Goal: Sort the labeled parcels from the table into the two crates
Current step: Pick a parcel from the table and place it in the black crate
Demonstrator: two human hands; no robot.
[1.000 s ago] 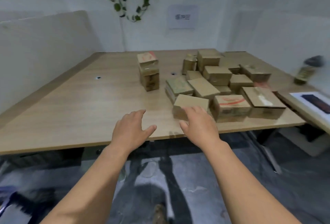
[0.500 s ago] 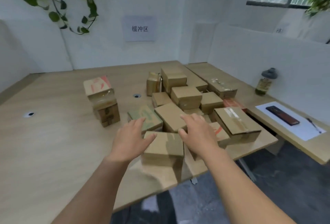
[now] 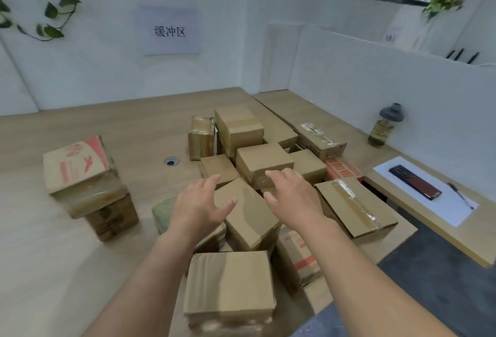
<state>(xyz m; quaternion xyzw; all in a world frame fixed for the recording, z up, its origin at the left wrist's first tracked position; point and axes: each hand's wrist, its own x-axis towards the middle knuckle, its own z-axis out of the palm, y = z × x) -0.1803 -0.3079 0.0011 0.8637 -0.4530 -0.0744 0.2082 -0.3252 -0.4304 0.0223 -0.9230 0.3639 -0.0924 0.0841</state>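
- left hand (image 3: 198, 207): fingers were spread and relaxed, gripping nothing; thumb tip lay over the left edge of the plain parcel (image 3: 249, 218).
- right hand (image 3: 292, 199): fingers were spread, holding nothing, above that parcel's far right corner.
- plain parcel: sat between both hands, mid-cluster on the table (image 3: 53, 269); contact could not be told.
- near parcel (image 3: 230, 283): stood at the near table edge, between the forearms.

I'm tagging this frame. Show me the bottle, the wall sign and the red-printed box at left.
bottle (image 3: 380, 131): head view, on its label.
wall sign (image 3: 169, 31): head view, on the printed characters.
red-printed box (image 3: 76, 164): head view, on its top face.
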